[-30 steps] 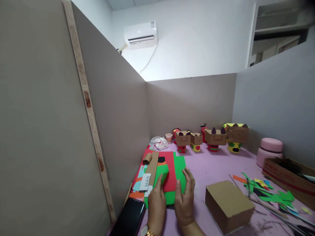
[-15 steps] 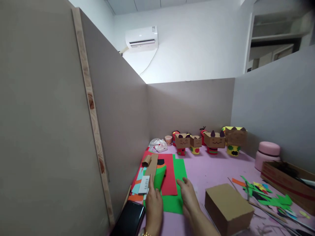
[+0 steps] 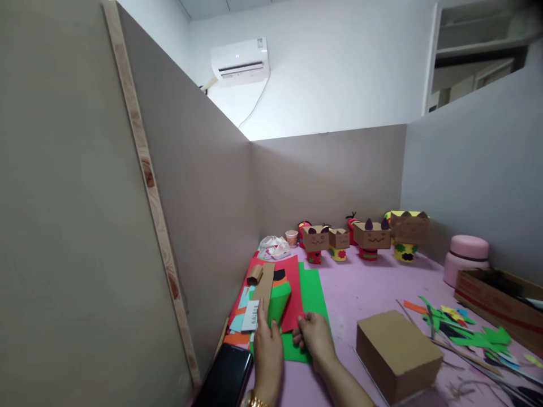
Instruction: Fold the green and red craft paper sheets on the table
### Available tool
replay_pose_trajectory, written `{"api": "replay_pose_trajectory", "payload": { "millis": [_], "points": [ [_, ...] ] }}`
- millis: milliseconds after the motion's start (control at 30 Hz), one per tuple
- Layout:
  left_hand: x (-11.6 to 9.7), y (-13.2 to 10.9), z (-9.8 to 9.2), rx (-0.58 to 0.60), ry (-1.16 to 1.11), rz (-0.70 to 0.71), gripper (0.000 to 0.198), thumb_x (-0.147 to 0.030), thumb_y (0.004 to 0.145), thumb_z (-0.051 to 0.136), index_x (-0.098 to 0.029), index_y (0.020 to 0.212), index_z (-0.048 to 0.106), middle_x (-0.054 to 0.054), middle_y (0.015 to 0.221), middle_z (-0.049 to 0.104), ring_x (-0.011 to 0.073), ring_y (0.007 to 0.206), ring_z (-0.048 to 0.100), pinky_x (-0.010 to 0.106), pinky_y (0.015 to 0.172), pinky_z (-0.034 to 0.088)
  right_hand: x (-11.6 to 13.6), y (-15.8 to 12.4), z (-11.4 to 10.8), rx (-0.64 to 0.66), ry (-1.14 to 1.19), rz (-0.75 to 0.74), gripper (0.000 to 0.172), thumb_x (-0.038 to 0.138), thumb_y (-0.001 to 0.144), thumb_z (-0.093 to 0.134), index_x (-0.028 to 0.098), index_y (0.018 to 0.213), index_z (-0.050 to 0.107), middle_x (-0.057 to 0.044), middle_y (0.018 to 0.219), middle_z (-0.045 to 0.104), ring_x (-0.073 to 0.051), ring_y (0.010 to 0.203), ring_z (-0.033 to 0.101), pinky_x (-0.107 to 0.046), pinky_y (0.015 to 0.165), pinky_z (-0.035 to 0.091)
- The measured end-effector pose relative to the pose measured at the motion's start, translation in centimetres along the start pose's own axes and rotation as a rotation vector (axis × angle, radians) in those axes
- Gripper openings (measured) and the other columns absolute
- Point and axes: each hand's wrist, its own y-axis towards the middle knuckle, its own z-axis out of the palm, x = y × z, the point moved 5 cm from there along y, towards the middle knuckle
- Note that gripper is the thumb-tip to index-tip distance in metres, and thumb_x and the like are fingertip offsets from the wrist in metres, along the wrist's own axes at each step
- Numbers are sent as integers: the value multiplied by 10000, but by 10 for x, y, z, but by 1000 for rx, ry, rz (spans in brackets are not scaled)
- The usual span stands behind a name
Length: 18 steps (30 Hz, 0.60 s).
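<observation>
A stack of coloured paper lies on the pink table: a green sheet under a red sheet. My left hand lifts a curled green flap of paper at the stack's left, fingers closed on its edge. My right hand pinches the near edge of the red sheet, fingers curled. A brown cardboard strip and a small white label lie on the stack beside my left hand.
A plain cardboard box sits right of my hands. A black phone lies at the near left. Several box-headed paper figures line the back wall. A pink jar, an open cardboard tray and paper scraps fill the right.
My right hand went from flat on the green sheet to pinching the red sheet's near edge. My left hand kept the green flap raised.
</observation>
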Motion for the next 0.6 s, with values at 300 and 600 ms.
{"api": "replay_pose_trajectory", "payload": {
  "millis": [300,600],
  "points": [
    [-4,5,-4,-5,-12,150,525,-34,763,338,-193,1237,500,71,1299,515,186,1291,320,366,1063,276,13,-7,2,-59,-88,-177,269,208,906,469,146,646,496,102,403,455,-59,312,452,-154,313,318],
    [2,12,16,200,397,555,412,-221,804,420,-242,1193,556,107,1299,504,262,1240,404,445,996,371,21,0,-4,-262,-80,-356,321,181,772,532,236,492,385,-39,561,599,-206,578,599,-262,504,412]
  ]
}}
